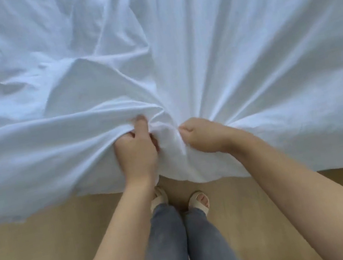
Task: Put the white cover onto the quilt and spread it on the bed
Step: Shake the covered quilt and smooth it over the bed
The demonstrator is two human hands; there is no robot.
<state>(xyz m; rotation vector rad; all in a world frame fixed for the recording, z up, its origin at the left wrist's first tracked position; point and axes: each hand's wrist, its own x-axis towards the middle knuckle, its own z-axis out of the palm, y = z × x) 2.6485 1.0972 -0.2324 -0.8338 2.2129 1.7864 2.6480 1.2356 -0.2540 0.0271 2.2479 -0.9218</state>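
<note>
The cover (174, 49) is spread in folds across the upper view, its near edge hanging above the floor (50, 254). A bunch of it is gripped by the left hand (136, 149); just beside, another bunch is clenched in the right hand (203, 134).

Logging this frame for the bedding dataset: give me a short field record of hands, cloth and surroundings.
left hand: grips a bunch of the white cover at its near edge
right hand: grips bunched cover close beside the left hand
cover state: wrinkled, folds fan out from the grip
quilt: cannot tell if inside
floor: light wood
feet: sandals, grey trousers
</note>
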